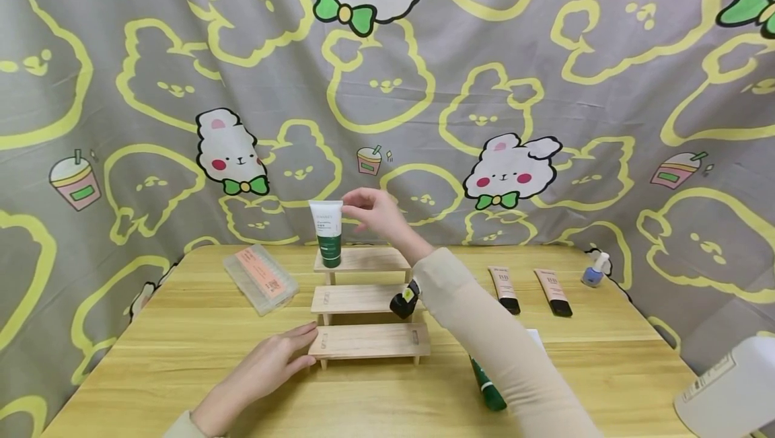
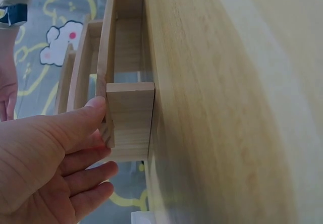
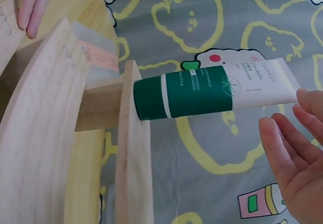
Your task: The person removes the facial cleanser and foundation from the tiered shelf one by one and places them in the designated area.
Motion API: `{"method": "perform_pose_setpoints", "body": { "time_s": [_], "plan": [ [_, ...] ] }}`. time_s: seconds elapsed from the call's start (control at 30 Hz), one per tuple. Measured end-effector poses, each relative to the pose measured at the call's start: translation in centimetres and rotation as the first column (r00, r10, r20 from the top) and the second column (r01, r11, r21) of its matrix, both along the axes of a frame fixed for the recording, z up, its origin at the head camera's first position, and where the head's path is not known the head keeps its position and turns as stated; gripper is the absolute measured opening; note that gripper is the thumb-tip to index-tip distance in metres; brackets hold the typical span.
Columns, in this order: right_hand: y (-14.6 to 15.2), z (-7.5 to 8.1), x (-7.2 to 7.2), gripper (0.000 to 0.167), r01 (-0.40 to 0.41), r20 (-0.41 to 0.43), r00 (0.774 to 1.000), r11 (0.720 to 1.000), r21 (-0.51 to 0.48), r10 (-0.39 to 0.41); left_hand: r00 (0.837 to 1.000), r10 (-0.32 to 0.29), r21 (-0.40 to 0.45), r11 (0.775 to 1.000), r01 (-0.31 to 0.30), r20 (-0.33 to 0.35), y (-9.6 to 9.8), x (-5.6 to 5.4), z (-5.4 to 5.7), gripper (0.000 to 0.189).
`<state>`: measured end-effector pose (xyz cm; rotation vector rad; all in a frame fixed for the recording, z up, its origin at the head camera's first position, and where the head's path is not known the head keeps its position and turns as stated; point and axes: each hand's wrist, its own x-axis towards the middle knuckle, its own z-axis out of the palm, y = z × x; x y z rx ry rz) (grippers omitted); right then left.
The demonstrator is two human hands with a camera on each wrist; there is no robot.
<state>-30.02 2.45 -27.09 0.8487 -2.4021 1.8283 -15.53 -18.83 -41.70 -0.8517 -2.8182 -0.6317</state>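
Note:
A white-and-green squeeze tube (image 1: 327, 233) stands upright on its green cap at the left end of the top step of a wooden three-step stand (image 1: 369, 342). My right hand (image 1: 377, 214) is at the tube's upper right edge. In the right wrist view a fingertip touches the white crimped end of the tube (image 3: 212, 90), while the other fingers (image 3: 275, 138) spread apart from it. My left hand (image 1: 266, 365) rests against the left end of the lowest step. Its thumb (image 2: 86, 115) lies at that board's corner, with the other fingers loosely bent beside it.
A clear flat case (image 1: 260, 280) with an orange label lies left of the stand. On the right are two beige tubes (image 1: 502, 288) with black caps and a blue nail polish bottle (image 1: 595, 271). Another green-capped tube (image 1: 487, 384) is partly hidden under my right forearm. A white bottle (image 1: 729, 384) occupies the right corner.

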Motion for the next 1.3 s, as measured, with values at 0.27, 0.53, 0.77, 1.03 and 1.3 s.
{"method": "perform_pose_setpoints", "body": {
  "time_s": [0.27, 0.53, 0.77, 1.03, 1.3],
  "plan": [
    [-0.8, -0.7, 0.0, 0.020, 0.008, 0.018, 1.000, 1.000, -0.004, -0.008, 1.000, -0.009, 0.003, 1.000, 0.009, -0.013, 0.0, 0.0, -0.1, 0.043],
    [-1.1, -0.8, 0.3, 0.019, 0.029, -0.002, 1.000, 1.000, -0.003, -0.029, 1.000, -0.017, 0.007, 1.000, 0.017, -0.012, -0.1, -0.1, 0.0, 0.043],
    [-0.9, -1.0, 0.5, 0.016, 0.042, -0.016, 0.999, 0.999, -0.019, -0.042, 1.000, -0.018, 0.004, 1.000, 0.018, -0.011, -0.1, -0.1, -0.1, 0.043],
    [1.2, -1.2, 1.5, 0.017, 0.056, -0.006, 0.998, 0.997, -0.061, -0.056, 1.000, -0.016, -0.002, 1.000, 0.016, -0.008, 0.0, -0.1, -0.1, 0.043],
    [5.1, -1.1, 2.5, 0.020, 0.064, -0.013, 0.998, 0.993, -0.099, -0.066, 1.000, -0.019, 0.004, 1.000, 0.019, -0.008, 0.0, 0.1, 0.0, 0.044]
  ]
}}
